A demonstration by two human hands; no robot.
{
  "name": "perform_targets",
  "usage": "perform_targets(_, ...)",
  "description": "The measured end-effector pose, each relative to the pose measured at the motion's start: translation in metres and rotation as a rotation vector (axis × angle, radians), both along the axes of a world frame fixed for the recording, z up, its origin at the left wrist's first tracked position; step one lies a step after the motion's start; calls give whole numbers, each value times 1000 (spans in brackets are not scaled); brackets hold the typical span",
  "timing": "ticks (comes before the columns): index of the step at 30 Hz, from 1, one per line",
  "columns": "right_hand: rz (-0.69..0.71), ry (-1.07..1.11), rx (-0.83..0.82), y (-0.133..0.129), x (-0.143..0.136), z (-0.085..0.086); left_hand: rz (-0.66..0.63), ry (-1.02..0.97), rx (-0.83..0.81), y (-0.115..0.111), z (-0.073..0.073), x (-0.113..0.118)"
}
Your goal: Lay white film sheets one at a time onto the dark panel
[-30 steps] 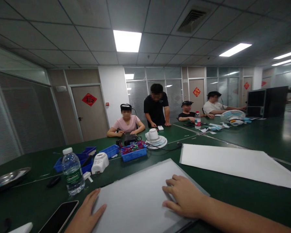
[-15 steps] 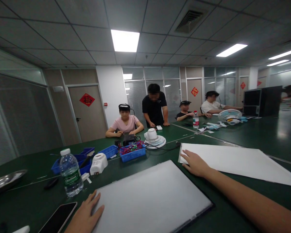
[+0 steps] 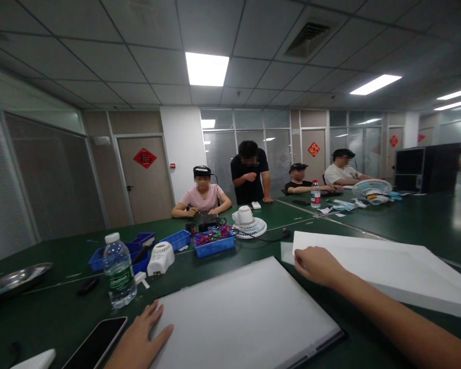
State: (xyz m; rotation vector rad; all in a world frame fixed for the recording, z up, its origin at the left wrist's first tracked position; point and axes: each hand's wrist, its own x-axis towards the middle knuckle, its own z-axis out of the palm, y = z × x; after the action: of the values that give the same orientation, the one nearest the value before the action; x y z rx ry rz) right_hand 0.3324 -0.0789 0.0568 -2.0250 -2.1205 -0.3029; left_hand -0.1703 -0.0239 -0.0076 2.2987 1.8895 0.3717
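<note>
My left hand (image 3: 141, 335) lies with spread fingers on the left edge of a flat white panel (image 3: 241, 312) with a dark border along its right side. To the right, my right hand (image 3: 318, 265) pinches the near left corner of a large white sheet (image 3: 372, 256). That sheet's near edge is lifted, and a paler layer shows under it at the left. A black-screened phone (image 3: 95, 343) is just left of my left hand, and a water bottle (image 3: 119, 274) stands upright behind the phone.
Blue bins (image 3: 214, 246), one full of coloured wires, a white fan (image 3: 249, 225) and a white housing (image 3: 161, 258) sit beyond the panel. A metal tray (image 3: 18, 279) is at far left. Several people sit or stand across the green table (image 3: 268, 246).
My right hand has gone from lying flat with fingers spread to pinching the white sheet, whose near edge has risen. My left hand stays on the panel. The view has shifted slightly.
</note>
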Motion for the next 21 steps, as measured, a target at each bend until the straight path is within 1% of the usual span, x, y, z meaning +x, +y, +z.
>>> perform_targets(3, 234, 68, -56, -25, -43, 5, -15, -38, 21, 1, -3, -1)
perform_targets(6, 525, 244, -144, -43, -75, 1, -27, -60, 44, 2, -8, -1)
perform_targets(7, 587, 278, -149, -46, -82, -2, -30, -59, 44, 3, -10, -1)
perform_targets(8, 612, 274, -141, -48, -87, -6, -34, -57, 42, 4, -11, -1)
perform_targets(9, 598, 230, -124, -48, -91, -11, -38, -54, 36, 4, -11, 0)
perform_targets(11, 514, 89, -104, -45, -94, -18, -38, -52, 26, 5, -11, 1)
perform_targets(13, 485, 33, -113, -43, -95, -23, -43, -61, 22, 5, -11, 1)
perform_targets(14, 517, 58, -121, -43, -96, -25, -45, -66, 24, 6, -11, 2)
perform_targets(17, 732, 222, -158, -46, -96, -25, -53, -71, 20, 6, -11, 2)
perform_targets(18, 777, 257, -149, -47, -96, -25, -51, -67, 17, 6, -11, 2)
perform_targets(19, 780, 262, -121, -48, -97, -24, -48, -64, 13, 5, -11, 2)
perform_targets(20, 735, 239, -84, -48, -98, -23, -45, -61, 9, 5, -10, 2)
perform_targets(21, 652, 193, -47, -48, -98, -23, -42, -60, 6, 4, -9, 3)
